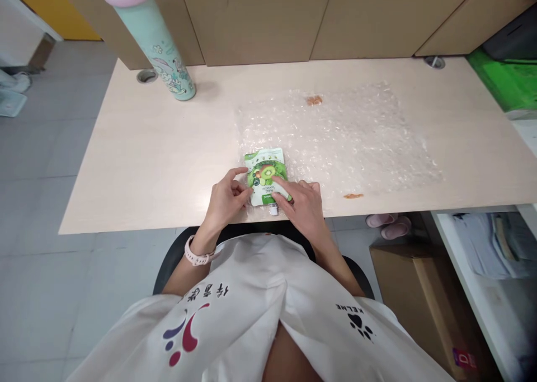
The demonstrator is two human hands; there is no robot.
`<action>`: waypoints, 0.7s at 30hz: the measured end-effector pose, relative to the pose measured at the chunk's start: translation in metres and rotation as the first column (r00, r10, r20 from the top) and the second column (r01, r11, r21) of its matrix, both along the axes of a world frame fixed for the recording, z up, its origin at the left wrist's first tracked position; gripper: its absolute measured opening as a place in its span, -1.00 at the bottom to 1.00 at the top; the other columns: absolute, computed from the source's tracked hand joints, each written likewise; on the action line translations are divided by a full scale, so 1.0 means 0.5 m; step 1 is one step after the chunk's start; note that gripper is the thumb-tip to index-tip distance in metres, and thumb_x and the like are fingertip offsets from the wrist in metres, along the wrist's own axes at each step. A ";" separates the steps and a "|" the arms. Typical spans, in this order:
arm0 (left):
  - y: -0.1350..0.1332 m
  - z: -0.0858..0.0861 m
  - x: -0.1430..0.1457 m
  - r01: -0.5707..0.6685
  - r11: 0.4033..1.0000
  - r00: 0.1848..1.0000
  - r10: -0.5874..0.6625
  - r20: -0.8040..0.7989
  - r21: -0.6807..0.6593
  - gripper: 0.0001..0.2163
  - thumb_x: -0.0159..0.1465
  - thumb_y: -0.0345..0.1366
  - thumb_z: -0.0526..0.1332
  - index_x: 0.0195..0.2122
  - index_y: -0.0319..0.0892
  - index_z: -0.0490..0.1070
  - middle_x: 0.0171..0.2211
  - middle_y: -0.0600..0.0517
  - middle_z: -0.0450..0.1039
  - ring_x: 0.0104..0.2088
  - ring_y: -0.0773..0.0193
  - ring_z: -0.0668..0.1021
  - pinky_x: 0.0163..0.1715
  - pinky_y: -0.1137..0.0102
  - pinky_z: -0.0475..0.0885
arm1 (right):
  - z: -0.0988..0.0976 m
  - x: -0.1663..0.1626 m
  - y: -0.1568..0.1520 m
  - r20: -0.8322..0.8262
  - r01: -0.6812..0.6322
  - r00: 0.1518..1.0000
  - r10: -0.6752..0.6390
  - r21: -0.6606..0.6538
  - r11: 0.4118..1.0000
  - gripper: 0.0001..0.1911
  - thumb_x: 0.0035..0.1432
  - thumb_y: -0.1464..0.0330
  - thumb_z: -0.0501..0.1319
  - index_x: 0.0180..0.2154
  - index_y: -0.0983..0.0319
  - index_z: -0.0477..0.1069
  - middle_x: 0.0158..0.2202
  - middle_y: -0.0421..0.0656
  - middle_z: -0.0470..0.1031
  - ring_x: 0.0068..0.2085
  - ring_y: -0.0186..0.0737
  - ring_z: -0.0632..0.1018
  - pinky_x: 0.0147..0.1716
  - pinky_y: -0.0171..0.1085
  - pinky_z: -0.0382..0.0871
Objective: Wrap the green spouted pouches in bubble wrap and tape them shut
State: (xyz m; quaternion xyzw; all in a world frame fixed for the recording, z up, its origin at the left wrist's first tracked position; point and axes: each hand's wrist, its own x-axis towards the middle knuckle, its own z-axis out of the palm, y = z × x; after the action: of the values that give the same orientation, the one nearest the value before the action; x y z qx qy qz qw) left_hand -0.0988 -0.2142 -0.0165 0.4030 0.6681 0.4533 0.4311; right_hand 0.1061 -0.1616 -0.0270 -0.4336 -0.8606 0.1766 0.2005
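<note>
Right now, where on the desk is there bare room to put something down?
Biggest bare patch: left side of the desk, between the bottle and the left hand. A smaller strip lies right of the bubble wrap. Crowded: the near middle, where it and the right hand touch the pouch.

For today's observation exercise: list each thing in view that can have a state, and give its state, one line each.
pouch: lying flat on the bubble wrap's near-left corner, cap end towards the person
bubble wrap: spread flat on the desk
bottle: upright, lid on
left hand: thumb and fingers closed on the pouch's left edge
right hand: open, fingers resting on the pouch's near end
</note>
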 end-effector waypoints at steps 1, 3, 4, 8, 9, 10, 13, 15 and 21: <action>0.001 0.006 0.004 -0.007 1.000 1.000 0.006 0.022 0.011 -0.58 0.11 -0.29 0.36 0.02 -0.14 0.42 -0.57 0.18 0.45 -0.63 0.40 0.45 -0.59 0.51 0.39 | 0.000 0.001 -0.007 -0.008 0.023 1.000 -0.023 0.013 1.000 -0.50 0.42 0.03 0.00 0.24 0.04 0.35 -0.13 -0.05 0.61 -0.12 0.05 0.51 -0.08 0.01 0.22; 0.002 0.020 0.016 -0.042 0.998 0.992 0.036 0.124 0.048 -0.60 0.11 -0.26 0.38 -0.02 -0.15 0.42 -0.56 0.18 0.46 -0.62 0.41 0.46 -0.55 0.50 0.40 | -0.001 0.002 -0.027 -0.031 -0.010 0.999 0.011 0.037 0.999 -0.36 0.35 -0.06 0.05 0.32 0.09 0.23 0.06 0.01 0.55 0.08 0.17 0.46 0.03 0.11 0.22; 0.003 0.026 0.024 -0.063 0.995 0.982 0.049 0.184 0.072 -0.59 0.12 -0.23 0.39 -0.01 -0.15 0.40 -0.55 0.18 0.47 -0.60 0.40 0.48 -0.51 0.48 0.43 | -0.003 0.002 -0.037 -0.043 -0.056 0.997 0.058 0.044 0.997 -0.29 0.32 -0.08 0.07 0.36 0.12 0.16 0.16 0.03 0.48 0.19 0.21 0.40 0.09 0.16 0.20; -0.002 0.048 0.073 -0.004 0.978 0.958 -0.057 0.281 0.210 -0.48 0.21 -0.19 0.36 0.17 -0.10 0.27 -0.36 0.06 0.61 -0.31 0.25 0.64 -0.17 0.30 0.54 | -0.015 0.001 -0.057 -0.128 -0.030 0.991 0.034 0.032 0.999 -0.36 0.40 0.06 0.03 0.38 0.16 0.08 0.23 0.02 0.42 0.29 0.13 0.34 0.14 0.16 0.26; -0.004 0.054 0.087 0.048 0.966 0.959 -0.115 0.258 0.253 -0.46 0.24 -0.20 0.34 0.21 -0.08 0.23 -0.27 0.01 0.64 -0.17 0.19 0.65 -0.06 0.22 0.53 | -0.018 0.003 -0.055 -0.168 0.037 0.985 -0.033 0.020 0.999 -0.44 0.43 0.11 -0.02 0.35 0.16 0.15 0.18 0.02 0.47 0.24 0.11 0.40 0.09 0.13 0.32; -0.004 0.059 0.101 0.110 0.951 0.959 -0.178 0.222 0.289 -0.46 0.26 -0.22 0.32 0.24 -0.06 0.21 -0.16 -0.04 0.64 -0.04 0.14 0.63 0.03 0.15 0.50 | -0.020 0.006 -0.050 -0.204 0.097 0.974 -0.095 -0.003 0.995 -0.50 0.44 0.14 -0.05 0.30 0.15 0.25 0.09 0.02 0.53 0.16 0.10 0.48 0.01 0.09 0.37; 0.004 0.072 0.140 0.326 0.882 0.932 -0.360 0.038 0.341 -0.52 0.27 -0.29 0.30 0.22 0.01 0.30 0.13 -0.05 0.52 0.23 0.06 0.47 0.21 0.02 0.38 | -0.025 0.023 -0.034 -0.246 0.201 0.943 -0.223 -0.110 0.973 -0.56 0.46 0.16 -0.10 -0.02 0.12 0.52 -0.35 -0.06 0.59 -0.23 0.03 0.59 -0.28 -0.03 0.40; 0.019 0.071 0.158 0.470 0.812 0.881 -0.455 -0.130 0.346 -0.60 0.28 -0.33 0.28 0.15 0.04 0.40 0.20 0.01 0.45 0.29 0.04 0.40 0.26 -0.02 0.34 | -0.028 0.040 -0.026 -0.220 0.236 0.941 -0.256 -0.114 0.965 -0.54 0.46 0.18 -0.10 -0.24 0.10 0.55 -0.53 -0.12 0.46 -0.37 -0.03 0.53 -0.35 -0.06 0.34; 0.065 0.024 0.191 0.664 0.659 0.735 -0.489 -0.470 0.353 -0.60 0.34 -0.31 0.22 0.21 0.00 0.36 0.24 -0.02 0.41 0.30 -0.01 0.38 0.25 -0.09 0.34 | -0.041 0.085 -0.013 -0.135 0.341 0.936 -0.325 0.115 0.933 -0.60 0.43 0.15 -0.03 -0.35 0.12 0.46 -0.43 -0.04 0.39 -0.17 0.13 0.44 -0.20 0.11 0.30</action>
State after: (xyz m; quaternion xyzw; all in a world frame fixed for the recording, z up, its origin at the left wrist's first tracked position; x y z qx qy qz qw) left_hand -0.0033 -0.1815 -0.0045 0.7641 0.4241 0.3709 0.3142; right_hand 0.1487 -0.1681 -0.0478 -0.5478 -0.7718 0.1052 0.3052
